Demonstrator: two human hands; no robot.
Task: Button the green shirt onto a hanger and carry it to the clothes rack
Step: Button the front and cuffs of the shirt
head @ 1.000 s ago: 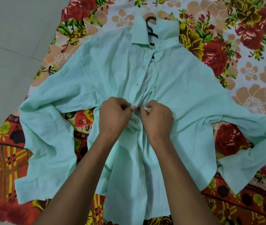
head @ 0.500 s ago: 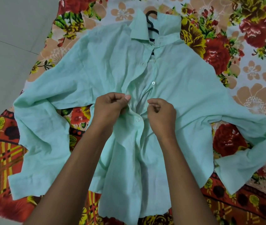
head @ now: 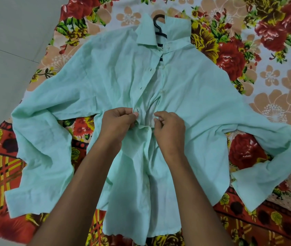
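A pale green shirt lies spread front-up on a floral sheet, sleeves out to both sides. A black hanger sits inside it, its hook showing at the collar. The front is closed by a button just below my hands and gapes open above them. My left hand pinches the buttonhole edge of the left front panel at mid-chest. My right hand pinches the button edge of the right panel, a small gap between the two edges.
The floral sheet covers the floor under the shirt. Bare grey floor tile lies to the left. No clothes rack is in view.
A second ago my hands were together at one button. They have since parted and each has taken hold of a placket edge slightly higher on the shirt front; a fastened button shows below them.
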